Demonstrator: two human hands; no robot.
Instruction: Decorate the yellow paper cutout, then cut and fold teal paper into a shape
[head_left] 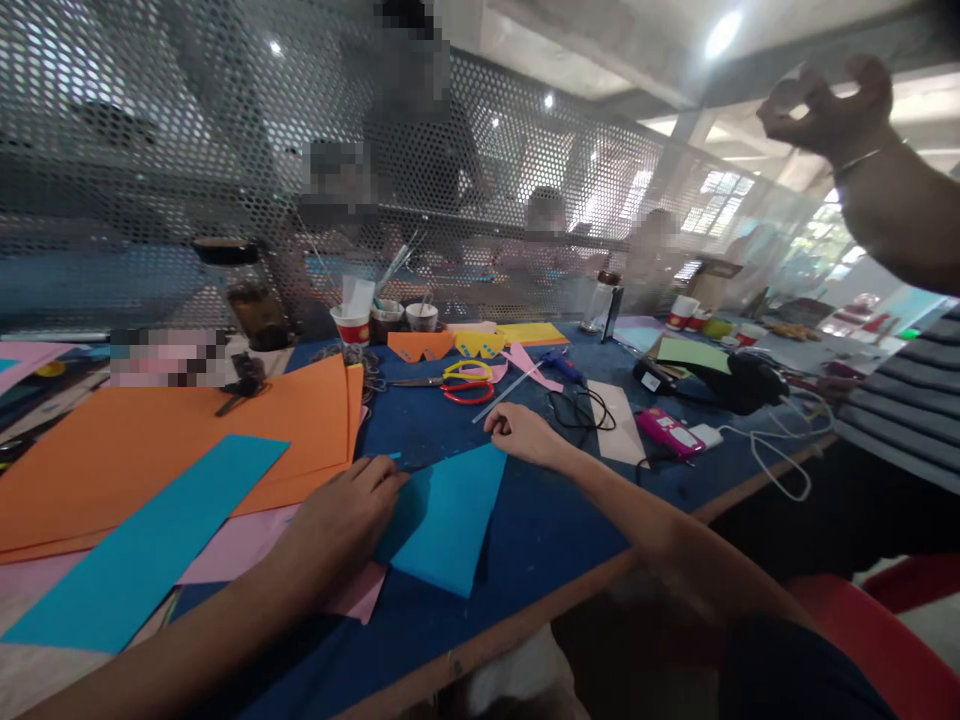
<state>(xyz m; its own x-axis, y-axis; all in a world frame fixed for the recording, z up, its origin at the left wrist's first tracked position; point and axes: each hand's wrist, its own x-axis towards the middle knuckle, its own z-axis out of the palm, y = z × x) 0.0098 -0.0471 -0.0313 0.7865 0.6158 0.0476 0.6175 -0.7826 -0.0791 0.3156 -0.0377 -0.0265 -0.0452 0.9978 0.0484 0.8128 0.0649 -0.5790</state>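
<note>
My left hand [349, 510] rests on the blue table, its fingers curled onto the left edge of a folded blue paper piece [450, 515]. A small blue sliver sticks out by its fingertips. My right hand [525, 432] lies as a loose fist at the paper's upper right corner, touching the table. Whether it holds anything is hidden. A long blue paper strip [142, 545] lies to the left over orange sheets [187, 440] and pink paper [240, 545].
Scissors with red and yellow handles [461, 383], cut orange and yellow shapes [450, 345], cups [351, 325], a glue gun [724, 380], cables and a pink device [667, 430] lie farther back. A perforated metal screen [225, 150] stands behind. Another person's raised hand [832, 110] is at the right.
</note>
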